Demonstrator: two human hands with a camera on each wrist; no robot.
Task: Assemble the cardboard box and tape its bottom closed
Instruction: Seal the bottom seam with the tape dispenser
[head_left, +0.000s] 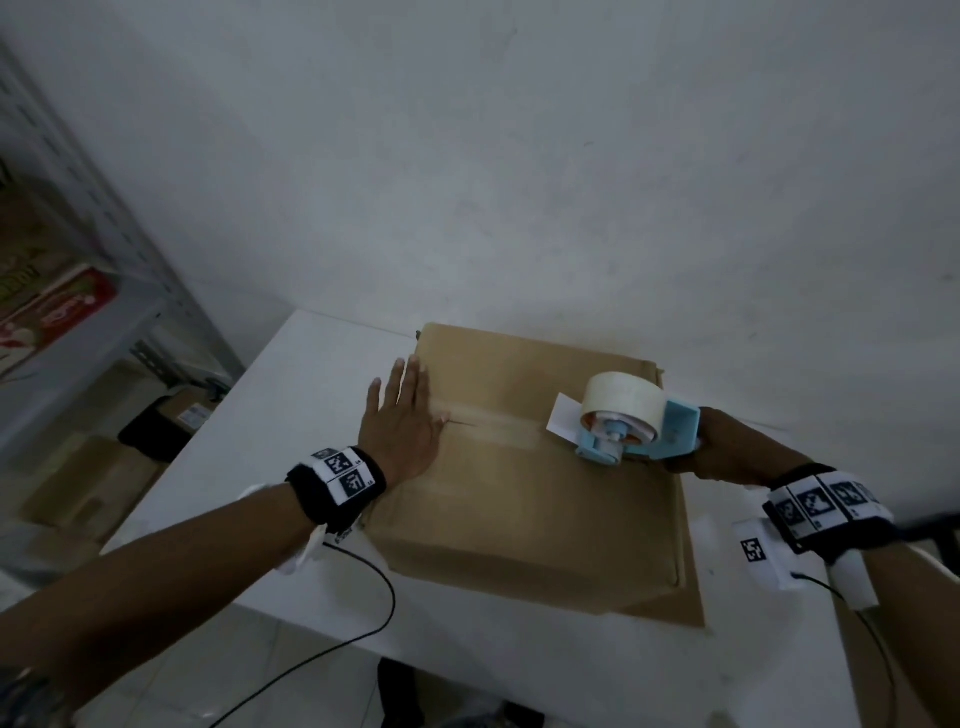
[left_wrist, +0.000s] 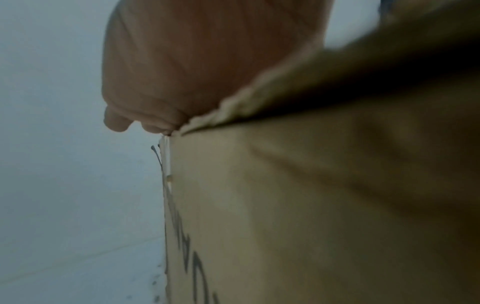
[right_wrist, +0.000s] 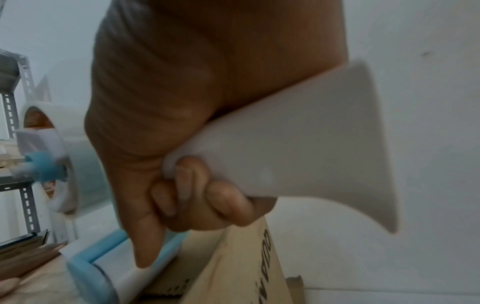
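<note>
box (head_left: 524, 499) flaps folded; left hand (head_left: 402, 423) flat on the seam, right hand (head_left: 727, 447) gripping tape dispenser (head_left: 631, 423) near its right edge, taping nearly done.

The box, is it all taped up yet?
Nearly. The box is folded, flaps shut. Tape covers most of the seam. The right hand holds the tape dispenser near the right edge; the left hand presses flat. Left: finish and cut.

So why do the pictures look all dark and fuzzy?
Head view: dim, edges bent by the wide lens. Left wrist view: too close, so the cardboard box blurs. Right wrist view: tape dispenser handle and tape roll smeared soft.
</note>
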